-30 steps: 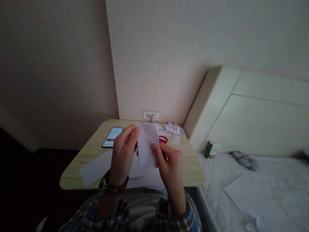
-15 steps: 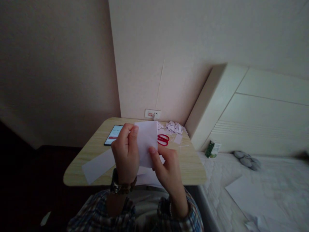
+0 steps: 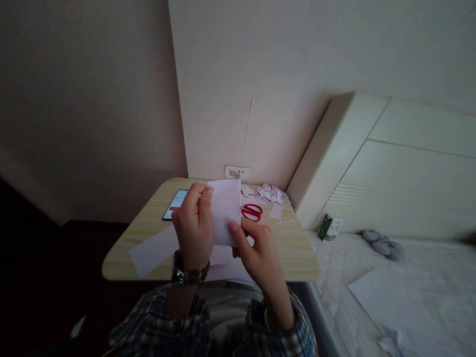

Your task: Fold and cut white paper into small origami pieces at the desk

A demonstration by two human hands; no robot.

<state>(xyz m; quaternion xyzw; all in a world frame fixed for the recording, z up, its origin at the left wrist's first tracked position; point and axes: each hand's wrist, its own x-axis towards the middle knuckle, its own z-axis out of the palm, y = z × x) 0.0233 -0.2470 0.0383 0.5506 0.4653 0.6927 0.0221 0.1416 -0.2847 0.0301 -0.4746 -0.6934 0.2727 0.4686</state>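
Your bare left hand (image 3: 193, 225) pinches the white rectangular paper (image 3: 225, 208) by its left edge, your bare right hand (image 3: 259, 247) by its lower right. Red-handled scissors (image 3: 252, 212) lie beyond your right grip, a black-edged rectangular phone (image 3: 174, 204) beyond your left.

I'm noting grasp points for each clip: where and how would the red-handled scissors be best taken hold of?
Probably by the red handle loops, reached from above and the person's right: they appear to lie flat on the table, rounded ends facing right, while the held paper hides the part to their left, presumably the blades.
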